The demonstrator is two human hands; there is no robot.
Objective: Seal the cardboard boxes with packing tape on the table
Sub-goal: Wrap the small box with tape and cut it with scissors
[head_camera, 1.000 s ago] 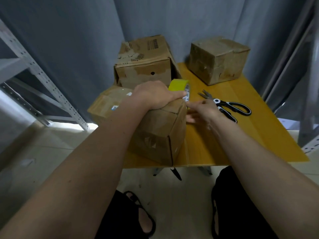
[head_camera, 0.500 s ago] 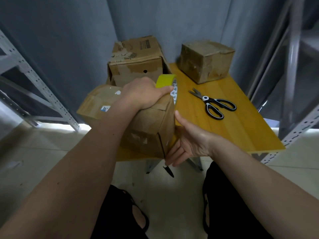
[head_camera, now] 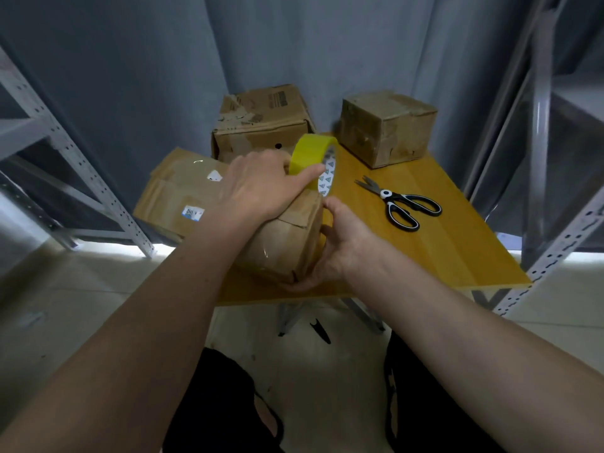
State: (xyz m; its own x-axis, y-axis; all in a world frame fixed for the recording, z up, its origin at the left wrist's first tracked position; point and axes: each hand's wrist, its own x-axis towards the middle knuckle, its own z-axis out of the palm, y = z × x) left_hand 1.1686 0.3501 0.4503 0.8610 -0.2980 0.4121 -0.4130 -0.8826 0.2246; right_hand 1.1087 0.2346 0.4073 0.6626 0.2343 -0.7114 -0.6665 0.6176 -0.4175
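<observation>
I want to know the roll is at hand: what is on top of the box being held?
The yellow tape roll stands on edge on the near box, gripped by the left hand. The box top beneath that hand is hidden.

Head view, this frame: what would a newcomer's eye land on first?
The yellow tape roll, held upright by the left hand on top of the near cardboard box, which the right hand grips at its right side. Next, the black-handled scissors lying on the table to the right.
</observation>
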